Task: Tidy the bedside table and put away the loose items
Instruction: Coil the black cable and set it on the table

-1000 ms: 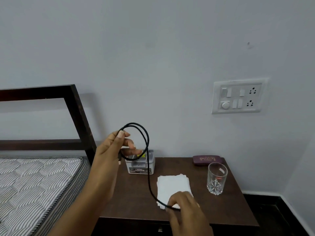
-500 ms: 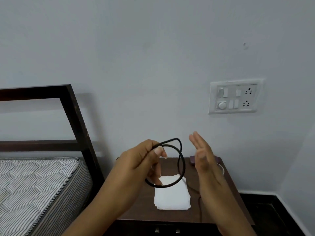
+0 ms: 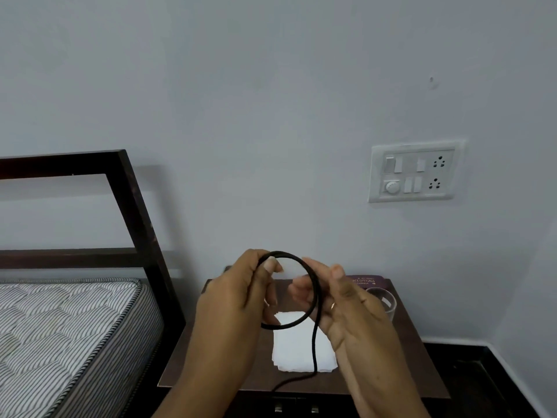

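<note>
Over the bedside table (image 3: 422, 372), the left hand (image 3: 238, 303) pinched the top of the looped cable (image 3: 315, 351); the right hand (image 3: 352, 315) gripped its right side, loose tail hanging straight below.

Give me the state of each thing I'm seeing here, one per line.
Cable: partly coiled, loop held up, tail trailing off the table front.
Left hand: pinches the loop's top.
Right hand: curled round the loop's side.
Napkins: stacked flat on the table.
Glass: upright, partly hidden.
Case: shut.
</note>
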Action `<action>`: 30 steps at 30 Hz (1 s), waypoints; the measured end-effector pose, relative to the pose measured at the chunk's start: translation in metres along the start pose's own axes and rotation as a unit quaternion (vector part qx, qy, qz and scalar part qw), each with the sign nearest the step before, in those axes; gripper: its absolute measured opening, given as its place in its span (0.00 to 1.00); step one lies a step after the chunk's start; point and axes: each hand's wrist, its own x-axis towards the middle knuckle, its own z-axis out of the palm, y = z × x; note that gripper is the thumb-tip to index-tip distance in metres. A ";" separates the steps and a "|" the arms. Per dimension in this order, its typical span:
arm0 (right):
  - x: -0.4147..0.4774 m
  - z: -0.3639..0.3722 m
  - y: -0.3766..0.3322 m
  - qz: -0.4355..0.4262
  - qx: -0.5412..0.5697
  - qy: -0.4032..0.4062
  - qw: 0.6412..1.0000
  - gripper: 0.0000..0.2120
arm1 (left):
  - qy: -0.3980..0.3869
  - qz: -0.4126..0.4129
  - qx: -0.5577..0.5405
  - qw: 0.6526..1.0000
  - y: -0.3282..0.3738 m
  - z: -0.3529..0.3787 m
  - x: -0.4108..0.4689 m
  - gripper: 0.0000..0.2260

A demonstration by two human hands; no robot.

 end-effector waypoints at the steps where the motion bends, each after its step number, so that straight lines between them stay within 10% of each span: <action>1: 0.000 0.000 0.000 -0.001 0.020 0.013 1.000 0.17 | 0.015 -0.003 0.002 1.000 0.000 0.004 -0.002 0.09; 7: -0.004 0.009 0.006 -0.034 -0.017 0.100 0.994 0.12 | 0.038 -0.114 -0.188 0.975 0.007 0.028 -0.012 0.11; 13: -0.003 -0.002 0.005 -0.028 -0.045 0.168 0.984 0.10 | -0.116 -0.284 -0.448 0.840 0.005 0.028 -0.020 0.10; 17: 0.001 -0.008 0.000 -0.022 -0.095 0.145 0.985 0.07 | -0.173 -0.276 -0.475 0.818 -0.005 0.014 -0.015 0.18; 30: 0.005 0.001 0.003 -0.001 -0.048 0.148 0.988 0.07 | -0.206 -0.221 -0.364 0.881 -0.012 -0.003 -0.016 0.16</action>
